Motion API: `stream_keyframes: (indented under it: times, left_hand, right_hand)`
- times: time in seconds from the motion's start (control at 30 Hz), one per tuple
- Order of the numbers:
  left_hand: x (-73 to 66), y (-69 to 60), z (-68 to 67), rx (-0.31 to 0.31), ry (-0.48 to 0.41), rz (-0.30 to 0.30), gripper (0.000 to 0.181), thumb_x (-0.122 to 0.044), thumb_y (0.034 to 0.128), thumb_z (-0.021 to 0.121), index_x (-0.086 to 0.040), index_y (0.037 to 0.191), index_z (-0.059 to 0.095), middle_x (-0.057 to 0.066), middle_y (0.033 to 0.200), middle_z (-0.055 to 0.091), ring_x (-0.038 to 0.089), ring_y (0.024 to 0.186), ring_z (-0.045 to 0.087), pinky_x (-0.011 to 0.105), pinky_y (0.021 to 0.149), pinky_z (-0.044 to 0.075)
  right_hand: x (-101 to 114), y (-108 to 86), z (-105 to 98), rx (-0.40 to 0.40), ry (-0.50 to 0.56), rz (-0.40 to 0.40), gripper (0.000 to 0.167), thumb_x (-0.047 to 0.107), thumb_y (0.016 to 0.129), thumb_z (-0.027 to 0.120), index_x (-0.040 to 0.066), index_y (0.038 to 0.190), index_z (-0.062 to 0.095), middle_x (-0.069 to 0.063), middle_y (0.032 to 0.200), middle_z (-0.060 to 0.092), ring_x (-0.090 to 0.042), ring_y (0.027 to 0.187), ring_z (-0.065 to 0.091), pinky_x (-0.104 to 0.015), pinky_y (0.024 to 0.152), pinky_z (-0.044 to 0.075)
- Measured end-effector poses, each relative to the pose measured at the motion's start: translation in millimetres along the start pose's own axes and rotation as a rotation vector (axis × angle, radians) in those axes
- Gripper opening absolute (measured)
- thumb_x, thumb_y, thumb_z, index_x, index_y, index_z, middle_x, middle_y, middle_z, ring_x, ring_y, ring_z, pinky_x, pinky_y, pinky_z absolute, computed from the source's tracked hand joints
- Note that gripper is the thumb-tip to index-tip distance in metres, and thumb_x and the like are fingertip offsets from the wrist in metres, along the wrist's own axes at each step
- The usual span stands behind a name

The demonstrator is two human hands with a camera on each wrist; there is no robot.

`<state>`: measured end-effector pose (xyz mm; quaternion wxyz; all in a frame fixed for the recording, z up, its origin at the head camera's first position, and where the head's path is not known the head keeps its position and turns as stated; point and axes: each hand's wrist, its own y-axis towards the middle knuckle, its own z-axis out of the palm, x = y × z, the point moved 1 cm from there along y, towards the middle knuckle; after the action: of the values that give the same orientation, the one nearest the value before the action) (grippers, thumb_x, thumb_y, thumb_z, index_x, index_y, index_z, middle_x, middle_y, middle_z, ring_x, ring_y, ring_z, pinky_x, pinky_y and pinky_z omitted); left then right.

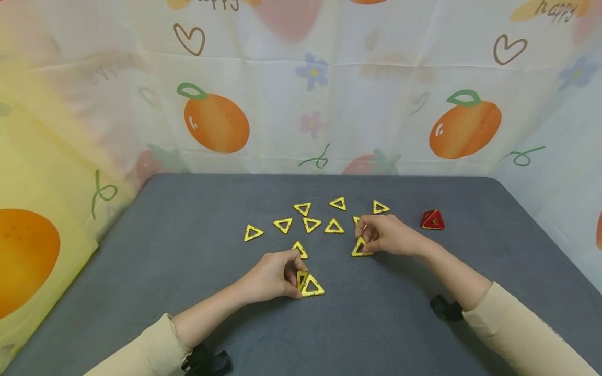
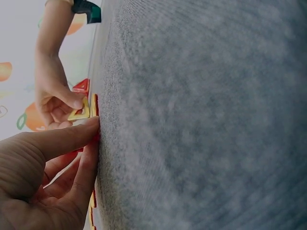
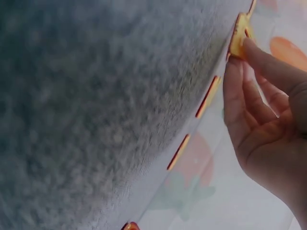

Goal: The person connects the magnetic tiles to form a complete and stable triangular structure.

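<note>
My left hand (image 1: 273,278) pinches a yellow triangle tile (image 1: 301,280) between thumb and fingers, tilted up against the edge of another yellow triangle tile (image 1: 312,286) near the middle of the table. Farther right, my right hand (image 1: 386,235) pinches a third yellow triangle tile (image 1: 356,253), raised on a slant. In the left wrist view, the left hand (image 2: 53,167) has its thumb on a tile close to the tabletop. The right wrist view shows the right hand (image 3: 268,110) with its thumb on the tile (image 3: 237,43).
Several yellow triangle tiles (image 1: 334,226) lie scattered across the far half of the grey table (image 1: 376,324), one partly behind each hand. A small red pyramid (image 1: 432,220) of triangles stands at the right. Behind the table hangs a fruit-print cloth (image 1: 273,94).
</note>
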<state>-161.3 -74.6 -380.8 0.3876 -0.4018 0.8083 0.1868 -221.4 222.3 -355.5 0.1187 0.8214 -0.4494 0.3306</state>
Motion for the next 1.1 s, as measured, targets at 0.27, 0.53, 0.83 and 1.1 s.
stream_keyframes:
  times: [0.27, 0.53, 0.83, 1.1]
  left_hand:
    - [-2.6, 0.9, -0.8, 0.009, 0.002, -0.009, 0.039, -0.003, 0.0683, 0.088, -0.009, 0.097, 0.063, 0.007, 0.105, 0.074, 0.0, 0.068, 0.062, 0.018, 0.062, 0.053]
    - [-1.8, 1.6, -0.2, 0.012, 0.005, -0.022, 0.039, -0.004, 0.0684, 0.088, -0.011, 0.097, 0.063, 0.006, 0.102, 0.074, 0.002, 0.067, 0.062, 0.019, 0.061, 0.053]
    - [-1.3, 1.3, -0.4, 0.006, 0.005, -0.023, 0.04, -0.004, 0.0676, 0.089, -0.011, 0.097, 0.063, 0.004, 0.091, 0.072, 0.002, 0.066, 0.062, 0.019, 0.061, 0.053]
    - [-1.3, 1.2, 0.4, 0.003, 0.014, -0.022, 0.04, -0.004, 0.0675, 0.089, -0.011, 0.097, 0.063, 0.003, 0.088, 0.071, 0.002, 0.066, 0.062, 0.019, 0.061, 0.052]
  right_hand:
    - [22.0, -1.4, 11.7, 0.013, 0.107, 0.013, 0.023, 0.014, 0.086, 0.076, 0.013, 0.109, 0.069, -0.002, 0.08, 0.065, -0.011, 0.069, 0.066, -0.027, 0.064, 0.055]
    - [46.1, 1.0, 29.9, -0.012, 0.181, 0.037, 0.028, 0.01, 0.081, 0.079, 0.01, 0.108, 0.072, -0.003, 0.084, 0.071, -0.012, 0.07, 0.069, -0.029, 0.063, 0.056]
    - [61.7, -0.5, 47.6, -0.014, 0.136, 0.001, 0.022, 0.008, 0.08, 0.08, 0.013, 0.1, 0.073, 0.002, 0.077, 0.072, -0.007, 0.067, 0.068, -0.024, 0.058, 0.052]
    - [61.8, -0.5, 53.4, -0.036, 0.089, -0.043, 0.019, 0.01, 0.077, 0.083, 0.013, 0.094, 0.073, 0.004, 0.075, 0.072, -0.004, 0.065, 0.066, -0.022, 0.06, 0.054]
